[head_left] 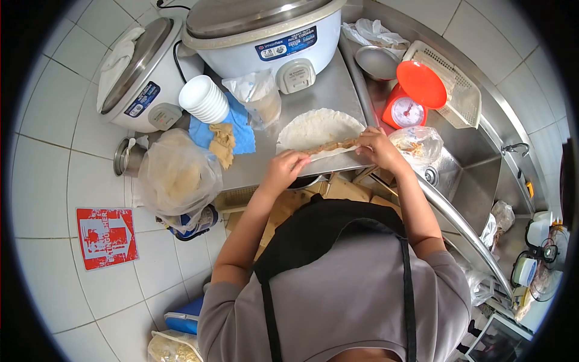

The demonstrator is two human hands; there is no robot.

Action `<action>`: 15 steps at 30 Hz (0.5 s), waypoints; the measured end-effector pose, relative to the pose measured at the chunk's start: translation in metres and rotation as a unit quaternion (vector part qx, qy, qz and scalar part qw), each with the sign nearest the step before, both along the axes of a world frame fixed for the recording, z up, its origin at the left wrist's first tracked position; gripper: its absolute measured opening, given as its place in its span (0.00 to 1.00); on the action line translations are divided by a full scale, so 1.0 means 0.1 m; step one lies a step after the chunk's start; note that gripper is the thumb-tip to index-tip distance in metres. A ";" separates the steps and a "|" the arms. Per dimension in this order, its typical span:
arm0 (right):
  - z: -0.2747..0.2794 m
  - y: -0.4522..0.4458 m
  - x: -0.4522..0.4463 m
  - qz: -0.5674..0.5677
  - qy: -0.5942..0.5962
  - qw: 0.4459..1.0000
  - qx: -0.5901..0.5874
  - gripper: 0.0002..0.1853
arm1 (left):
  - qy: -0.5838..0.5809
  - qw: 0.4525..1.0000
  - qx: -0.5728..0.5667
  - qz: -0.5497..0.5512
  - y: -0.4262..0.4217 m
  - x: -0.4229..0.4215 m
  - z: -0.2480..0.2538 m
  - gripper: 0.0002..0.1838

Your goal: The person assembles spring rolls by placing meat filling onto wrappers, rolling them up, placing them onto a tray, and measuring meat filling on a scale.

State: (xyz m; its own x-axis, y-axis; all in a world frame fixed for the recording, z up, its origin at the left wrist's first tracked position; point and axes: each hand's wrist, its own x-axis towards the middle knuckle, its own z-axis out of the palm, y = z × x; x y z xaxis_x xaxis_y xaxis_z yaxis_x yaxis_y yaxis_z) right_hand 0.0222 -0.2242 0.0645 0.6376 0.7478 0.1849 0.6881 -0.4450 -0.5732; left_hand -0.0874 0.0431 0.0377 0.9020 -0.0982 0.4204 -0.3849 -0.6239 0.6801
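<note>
The left hand (pixel 286 168) and right hand (pixel 376 148) hide the ends of the brown filling (pixel 333 146) on the pale round wrapper (pixel 318 125). The top edge crops the larger rice cooker's lid (pixel 253 16); the bottom edge cuts the tub of yellowish pieces (pixel 172 349). Cloudy plastic blurs whatever fills the big bag (pixel 180 175). Figures on the red scale's dial (pixel 408 113) are too small to read.

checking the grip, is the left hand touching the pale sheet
Touching: the head view shows the left hand with fingertips on the near edge of the pale sheet.
</note>
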 end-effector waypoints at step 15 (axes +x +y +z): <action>-0.46 0.92 0.28 -0.055 -0.191 0.976 0.084 0.12 | 0.114 0.981 0.076 0.134 0.37 1.14 -0.41 0.12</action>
